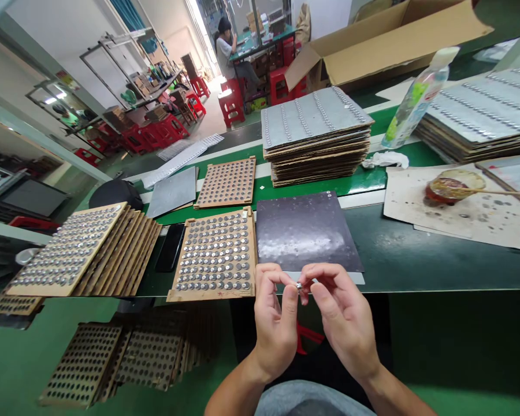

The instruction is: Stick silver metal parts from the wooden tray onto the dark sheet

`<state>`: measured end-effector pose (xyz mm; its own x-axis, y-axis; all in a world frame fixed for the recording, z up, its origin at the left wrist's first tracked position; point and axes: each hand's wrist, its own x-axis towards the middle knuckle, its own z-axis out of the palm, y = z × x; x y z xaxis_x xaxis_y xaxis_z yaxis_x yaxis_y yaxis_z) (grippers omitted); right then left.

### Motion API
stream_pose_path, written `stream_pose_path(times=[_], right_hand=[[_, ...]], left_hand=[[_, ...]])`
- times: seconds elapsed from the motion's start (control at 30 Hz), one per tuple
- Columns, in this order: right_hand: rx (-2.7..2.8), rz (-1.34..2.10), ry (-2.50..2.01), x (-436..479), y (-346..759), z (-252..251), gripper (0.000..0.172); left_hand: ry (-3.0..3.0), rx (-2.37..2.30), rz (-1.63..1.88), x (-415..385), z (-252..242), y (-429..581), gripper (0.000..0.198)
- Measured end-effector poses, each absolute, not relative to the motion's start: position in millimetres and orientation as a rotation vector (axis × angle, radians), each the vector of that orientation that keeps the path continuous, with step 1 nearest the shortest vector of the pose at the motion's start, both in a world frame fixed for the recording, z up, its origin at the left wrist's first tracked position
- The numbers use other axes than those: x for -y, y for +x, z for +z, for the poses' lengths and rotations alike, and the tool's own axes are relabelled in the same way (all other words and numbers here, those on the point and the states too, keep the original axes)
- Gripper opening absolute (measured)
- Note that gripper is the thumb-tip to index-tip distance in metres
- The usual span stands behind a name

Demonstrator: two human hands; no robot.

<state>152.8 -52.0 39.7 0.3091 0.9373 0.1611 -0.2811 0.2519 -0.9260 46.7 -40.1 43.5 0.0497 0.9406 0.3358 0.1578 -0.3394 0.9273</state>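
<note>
Close to the table's front edge, my left hand [276, 323] pinches a small shiny metal piece [299, 285] between thumb and index finger. My right hand [346, 323] meets it from the other side, its curled fingertips at the same piece. The piece is too small to name more exactly. Just beyond my hands lies a dark, glossy sheet [305, 231] with a paler edge under it. To its left is a wooden board [212, 295] with rows of small round metal parts, many with a bright stud on top.
A second studded board [226, 182] lies behind. Stacked boards [82, 248] and a black phone [170, 248] are on the left. At the back stand a sheet stack [318, 138] and a bottle [420, 98]. A jar of amber stuff [448, 188] with a stick sits right.
</note>
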Motion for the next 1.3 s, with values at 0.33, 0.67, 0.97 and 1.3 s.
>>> stream_pose_path(times=[0.33, 0.67, 0.97, 1.3], right_hand=[[0.759, 1.292, -0.845, 46.5, 160.6, 41.1, 0.034], [1.154, 0.696, -1.071, 54.2, 151.8, 41.9, 0.011], [1.147, 0.678, -1.052, 54.6, 150.5, 40.4, 0.012], [1.129, 0.723, -1.135, 44.3, 159.2, 11.9, 0.005]], left_hand=[[1.528, -1.114, 1.334, 38.3, 45.9, 47.0, 0.030], [1.572, -1.262, 1.346, 42.1, 44.4, 49.3, 0.029], [1.463, -1.245, 1.352, 41.1, 48.7, 52.7, 0.034], [1.388, -1.631, 1.117, -1.6, 30.7, 21.3, 0.037]])
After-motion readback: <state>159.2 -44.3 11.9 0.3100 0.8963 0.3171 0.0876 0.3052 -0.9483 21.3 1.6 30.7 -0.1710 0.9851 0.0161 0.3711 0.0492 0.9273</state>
